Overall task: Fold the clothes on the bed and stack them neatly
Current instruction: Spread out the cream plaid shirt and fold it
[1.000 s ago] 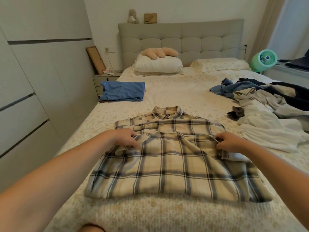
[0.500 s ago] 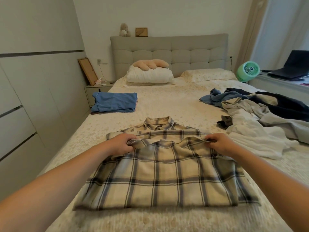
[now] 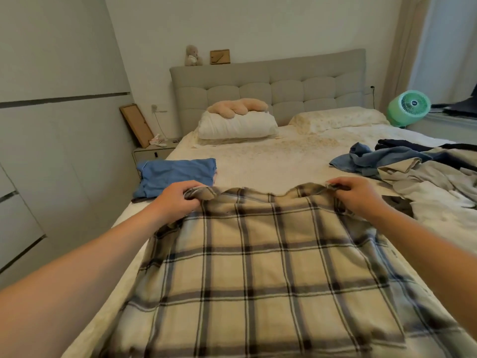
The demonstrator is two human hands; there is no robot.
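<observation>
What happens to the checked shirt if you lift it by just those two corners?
The plaid shirt would probably droop: its edge already sags between the left hand and right hand. It looks thin, so likely light. It bunches where gripped, so it should fold easily.

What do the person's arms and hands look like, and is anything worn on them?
Both arms are bare as far up as the view shows: no sleeves or cuffs appear. The left hand and right hand wear no gloves, and no watch, bracelet or ring is visible. Nothing marks the wrists or forearms.
</observation>
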